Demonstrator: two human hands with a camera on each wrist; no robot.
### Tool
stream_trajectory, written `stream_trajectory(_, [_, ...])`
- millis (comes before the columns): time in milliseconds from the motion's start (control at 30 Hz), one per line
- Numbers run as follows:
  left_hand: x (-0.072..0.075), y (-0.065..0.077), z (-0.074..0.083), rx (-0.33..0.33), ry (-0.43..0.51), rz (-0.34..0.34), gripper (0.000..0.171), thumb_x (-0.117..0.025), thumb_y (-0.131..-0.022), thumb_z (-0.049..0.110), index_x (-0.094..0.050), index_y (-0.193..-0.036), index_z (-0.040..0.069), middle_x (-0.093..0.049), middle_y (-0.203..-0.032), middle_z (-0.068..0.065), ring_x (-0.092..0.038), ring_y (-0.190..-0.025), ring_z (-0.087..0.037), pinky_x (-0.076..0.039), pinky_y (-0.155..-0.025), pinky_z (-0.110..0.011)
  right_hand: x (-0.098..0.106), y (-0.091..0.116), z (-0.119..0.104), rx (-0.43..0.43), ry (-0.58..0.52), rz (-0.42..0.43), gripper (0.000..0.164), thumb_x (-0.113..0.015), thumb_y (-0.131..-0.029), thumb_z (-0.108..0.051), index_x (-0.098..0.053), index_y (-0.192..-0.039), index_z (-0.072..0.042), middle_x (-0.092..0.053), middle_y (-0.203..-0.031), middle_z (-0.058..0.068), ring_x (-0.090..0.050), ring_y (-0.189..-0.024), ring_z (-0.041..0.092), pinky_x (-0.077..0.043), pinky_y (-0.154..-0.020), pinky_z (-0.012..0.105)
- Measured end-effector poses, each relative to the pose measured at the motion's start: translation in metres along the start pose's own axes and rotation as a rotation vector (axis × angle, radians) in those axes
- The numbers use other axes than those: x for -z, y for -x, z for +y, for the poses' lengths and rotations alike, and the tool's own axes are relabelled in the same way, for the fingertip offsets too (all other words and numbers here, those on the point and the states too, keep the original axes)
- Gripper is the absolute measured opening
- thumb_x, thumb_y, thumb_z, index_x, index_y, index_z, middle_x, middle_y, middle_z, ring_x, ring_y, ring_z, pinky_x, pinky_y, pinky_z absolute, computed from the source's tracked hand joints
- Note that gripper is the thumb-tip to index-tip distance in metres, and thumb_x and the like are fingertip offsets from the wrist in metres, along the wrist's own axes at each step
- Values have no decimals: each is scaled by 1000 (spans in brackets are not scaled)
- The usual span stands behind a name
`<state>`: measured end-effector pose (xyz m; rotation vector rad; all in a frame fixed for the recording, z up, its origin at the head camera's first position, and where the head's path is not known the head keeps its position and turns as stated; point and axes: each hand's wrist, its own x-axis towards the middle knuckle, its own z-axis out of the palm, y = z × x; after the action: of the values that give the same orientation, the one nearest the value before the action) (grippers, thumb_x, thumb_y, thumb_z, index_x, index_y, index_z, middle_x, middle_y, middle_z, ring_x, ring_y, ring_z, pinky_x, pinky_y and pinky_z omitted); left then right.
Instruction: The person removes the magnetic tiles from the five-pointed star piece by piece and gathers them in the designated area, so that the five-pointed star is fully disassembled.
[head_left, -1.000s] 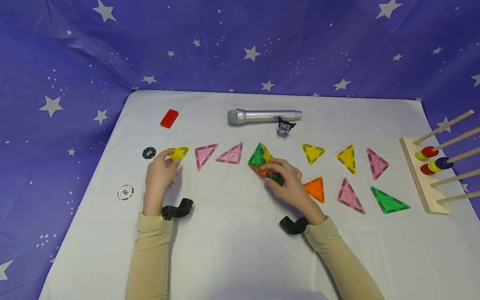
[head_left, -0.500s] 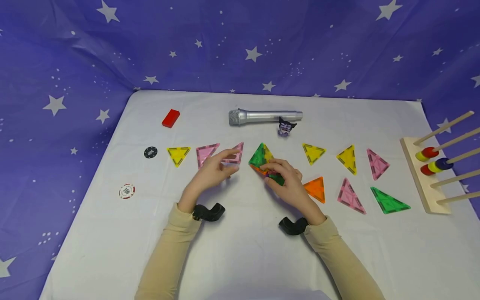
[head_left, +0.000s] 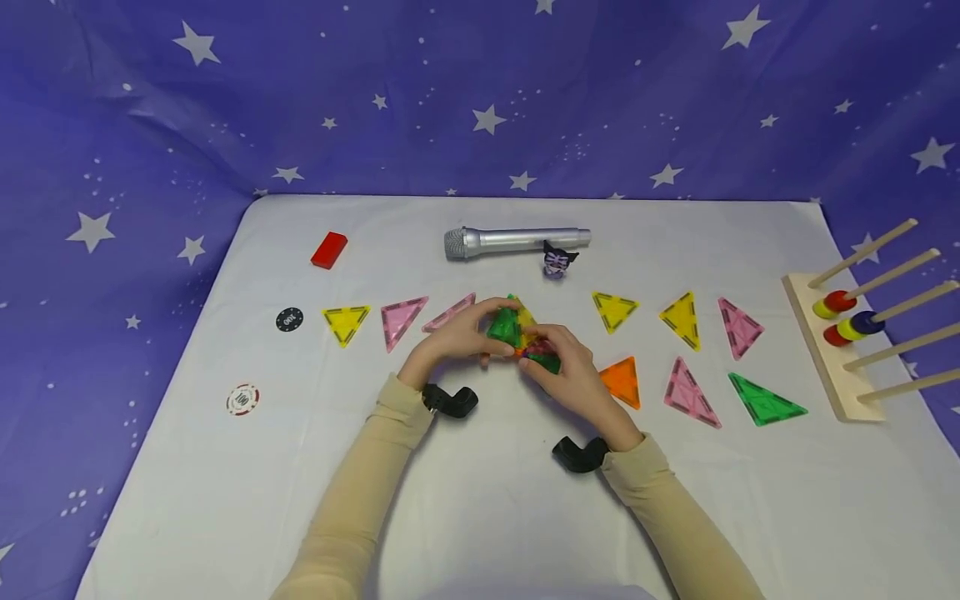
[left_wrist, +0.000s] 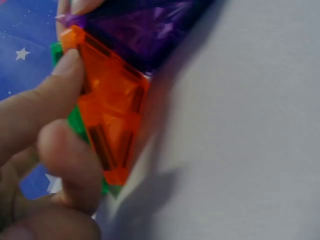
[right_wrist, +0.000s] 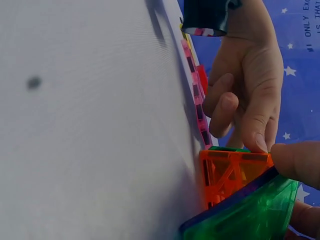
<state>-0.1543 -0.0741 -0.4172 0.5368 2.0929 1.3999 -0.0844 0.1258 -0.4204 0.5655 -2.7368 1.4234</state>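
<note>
Several translucent magnetic tiles stand joined as a small structure [head_left: 504, 327] near the middle of the white table, with green, yellow, orange and purple sides. My left hand [head_left: 461, 333] holds its left part, thumb and fingers about the green and orange tiles. In the left wrist view, the thumb presses the orange tile [left_wrist: 112, 85], and a purple tile [left_wrist: 145, 30] adjoins it. My right hand [head_left: 570, 375] grips the right part by a green tile [right_wrist: 250, 210], seen large in the right wrist view. The hands cover some of the structure's faces.
Loose triangular tiles lie either side: a yellow tile [head_left: 346, 323] and pink tile [head_left: 403, 321] left, an orange tile [head_left: 621, 382] and green tile [head_left: 765, 400] right. Behind are a microphone [head_left: 517, 242] and figurine [head_left: 557, 262]. A wooden peg rack [head_left: 832, 350] stands far right.
My left hand has left the yellow tile at the left, moved right over the pink tiles, and taken hold of the structure. The right hand keeps its grip; the head view has shifted slightly.
</note>
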Motion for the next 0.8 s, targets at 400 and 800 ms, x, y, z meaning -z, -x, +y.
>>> stream_trajectory(400, [-11, 7, -5, -89, -74, 159, 52, -77, -72, 22, -52, -118, 14, -52, -111, -5, -52, -55, -17, -47, -52, -31, -1, -2, 1, -27, -34, 4, 38, -64, -85, -24, -55, -119, -9, -51, -118, 9, -51, -103, 20, -42, -87, 39])
stream_trajectory(800, [-11, 24, -4, -126, -197, 317, 52, -81, -66, 31, -54, -107, 13, -55, -114, -4, -48, -102, -20, -38, -85, -39, -4, -1, 2, -3, -44, 13, 35, -66, -84, -23, -59, -115, -9, -54, -113, 7, -52, -97, 18, -43, -83, 36])
